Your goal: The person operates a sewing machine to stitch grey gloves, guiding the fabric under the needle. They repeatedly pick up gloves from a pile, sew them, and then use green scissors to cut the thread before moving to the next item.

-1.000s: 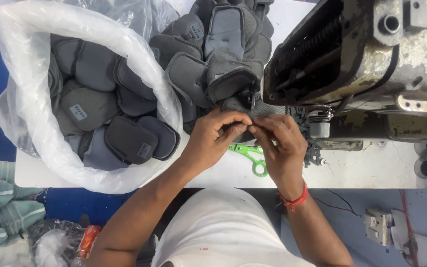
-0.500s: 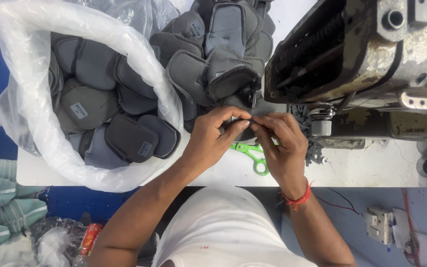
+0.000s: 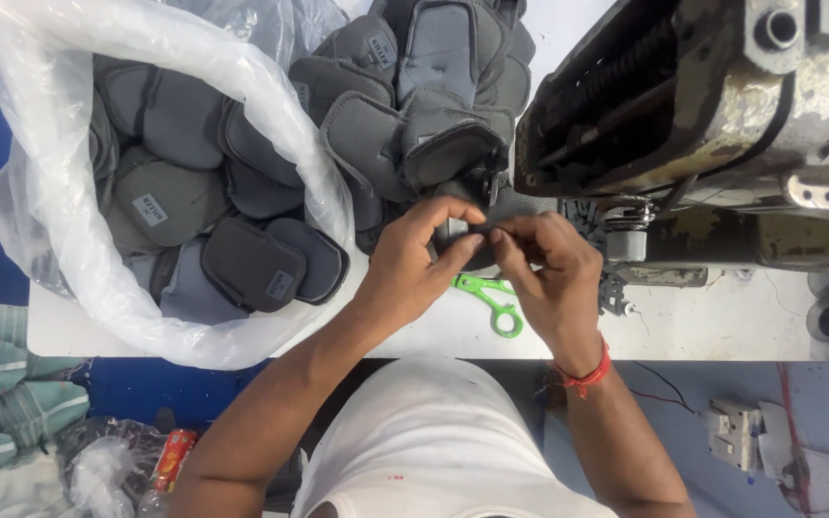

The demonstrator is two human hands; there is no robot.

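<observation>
Grey padded fabric piece [image 3: 467,235] sits pinched between both hands at the front edge of the white counter [image 3: 702,331], just beside the worn sewing machine [image 3: 712,125]. Left hand [image 3: 414,264] has its grip closed on the piece's near side, and right hand [image 3: 549,273] clamps its fingertips on the other side. Green thread snips [image 3: 491,297] lie on the counter under the hands, while more grey pieces fill the clear plastic bag [image 3: 69,240] to the left.

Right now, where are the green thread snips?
In the head view, the green thread snips lie on the white table, just below the left hand and right hand, near the sewing machine.
</observation>
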